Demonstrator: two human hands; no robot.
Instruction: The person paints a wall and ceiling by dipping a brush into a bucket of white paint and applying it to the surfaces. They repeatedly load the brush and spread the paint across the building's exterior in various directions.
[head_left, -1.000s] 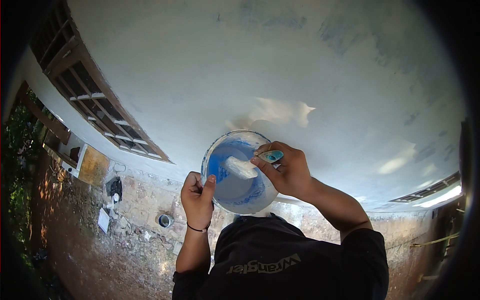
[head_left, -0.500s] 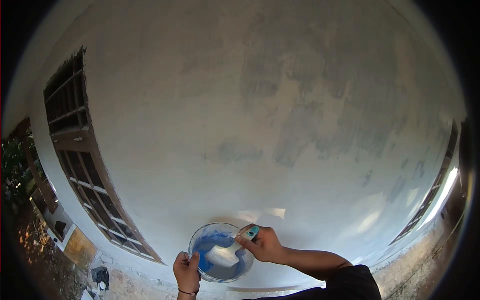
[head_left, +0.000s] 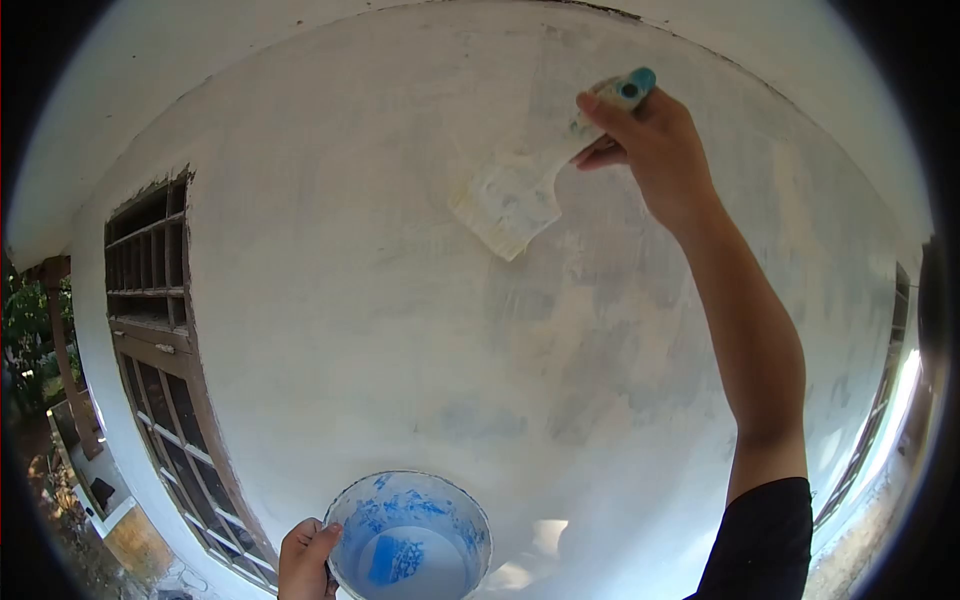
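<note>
My right hand [head_left: 655,145] is raised high and closed round the handle of a wide paintbrush [head_left: 512,205]. The handle's end is teal with a hole, and the pale bristles point down and left, overlapping the patchy white wall [head_left: 350,300]. Low in the view, my left hand [head_left: 308,560] grips the rim of a round bucket [head_left: 470,500], thumb over the edge. Whitish paint [head_left: 440,555] lies in the bucket, and blue smears coat its inner wall.
A brown-framed window [head_left: 150,330] with a barred vent above is set in the wall at left. Another window [head_left: 880,400] shows at the far right. Overhead runs a pale ceiling [head_left: 250,60]. Plants [head_left: 30,340] and a post stand outside at far left.
My right hand has lifted the paintbrush out of the bucket and up to the upper wall. The view has tilted upward, and my left hand and the bucket sit lower in it.
</note>
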